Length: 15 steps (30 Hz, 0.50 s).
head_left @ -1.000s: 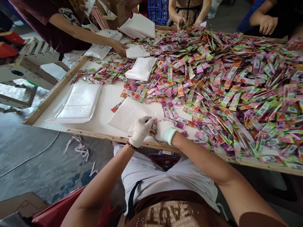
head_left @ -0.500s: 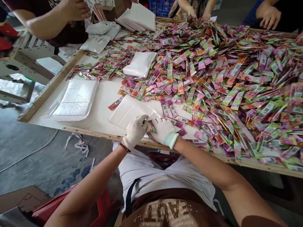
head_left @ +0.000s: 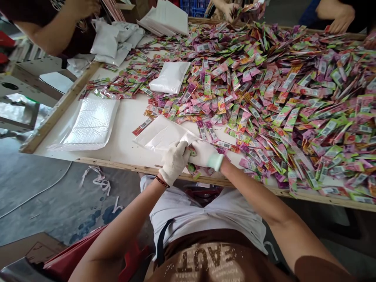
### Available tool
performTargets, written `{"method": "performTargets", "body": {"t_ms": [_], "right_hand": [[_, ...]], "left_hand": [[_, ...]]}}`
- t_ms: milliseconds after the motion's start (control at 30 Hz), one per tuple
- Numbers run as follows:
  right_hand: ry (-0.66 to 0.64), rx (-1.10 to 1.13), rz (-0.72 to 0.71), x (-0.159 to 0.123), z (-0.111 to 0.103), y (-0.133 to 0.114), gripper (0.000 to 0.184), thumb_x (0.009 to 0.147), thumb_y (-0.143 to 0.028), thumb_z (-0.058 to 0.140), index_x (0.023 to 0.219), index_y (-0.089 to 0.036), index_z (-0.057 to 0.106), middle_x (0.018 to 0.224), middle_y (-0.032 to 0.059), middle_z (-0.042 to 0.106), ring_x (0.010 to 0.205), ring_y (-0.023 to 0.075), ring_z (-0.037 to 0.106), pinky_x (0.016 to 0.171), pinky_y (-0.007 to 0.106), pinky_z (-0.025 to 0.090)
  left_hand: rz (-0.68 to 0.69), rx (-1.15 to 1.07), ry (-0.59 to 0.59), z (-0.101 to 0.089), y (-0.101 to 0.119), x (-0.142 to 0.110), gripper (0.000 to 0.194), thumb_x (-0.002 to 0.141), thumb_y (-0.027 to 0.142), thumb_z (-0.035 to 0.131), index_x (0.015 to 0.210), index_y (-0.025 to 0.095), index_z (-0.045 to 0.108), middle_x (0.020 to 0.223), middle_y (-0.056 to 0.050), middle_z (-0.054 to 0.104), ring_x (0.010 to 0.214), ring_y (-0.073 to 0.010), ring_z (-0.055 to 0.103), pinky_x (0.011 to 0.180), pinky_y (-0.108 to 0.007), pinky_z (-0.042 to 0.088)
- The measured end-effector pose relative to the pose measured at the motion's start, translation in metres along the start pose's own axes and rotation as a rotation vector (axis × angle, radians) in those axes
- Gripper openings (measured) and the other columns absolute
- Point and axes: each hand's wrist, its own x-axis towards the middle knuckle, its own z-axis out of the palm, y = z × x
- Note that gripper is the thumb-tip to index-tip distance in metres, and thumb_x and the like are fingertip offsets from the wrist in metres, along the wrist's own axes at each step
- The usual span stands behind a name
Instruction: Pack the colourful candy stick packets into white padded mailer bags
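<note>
White envelope, flat on the table, near edge.
Left hand, gloved: fingers curled together at its corner. Right hand, gloved: beside it, grip cannot be told. Beyond: heaped sachets. Leftward: bubble mailer.

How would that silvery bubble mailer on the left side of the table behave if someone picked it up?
The bubble mailer would probably bend somewhat, as its near edge looks thin and loose. Its bubbled skin suggests it's light for its size. Lying flat, it seems unlikely to roll.
</note>
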Motion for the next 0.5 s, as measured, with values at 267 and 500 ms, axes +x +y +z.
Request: {"method": "performTargets", "body": {"t_ms": [267, 500], "right_hand": [[0.098, -0.224, 0.079, 0.017, 0.025, 0.011, 0.028, 0.094, -0.029, 0.053, 0.107, -0.013, 0.07, 0.11, 0.0186, 0.07, 0.108, 0.0301, 0.064, 0.089, 0.036, 0.049], [0.149, 0.717, -0.09, 0.024, -0.024, 0.047, 0.041, 0.09, -0.054, 0.059, 0.106, -0.019, 0.073, 0.118, 0.0071, 0.073, 0.111, 0.0219, 0.067, 0.1, 0.033, 0.05]], "left_hand": [[0.067, -0.118, -0.017, 0.003, 0.01, -0.007, 0.028, 0.094, 0.03, 0.046, 0.078, 0.02, 0.067, 0.078, -0.006, 0.063, 0.07, -0.0165, 0.055, 0.063, -0.03, 0.034], [-0.402, -0.937, -0.014, -0.036, -0.009, 0.02, 0.023, 0.079, 0.037, 0.063, 0.069, 0.017, 0.06, 0.052, 0.005, 0.041, 0.048, -0.0091, 0.037, 0.048, -0.024, 0.029]]}}
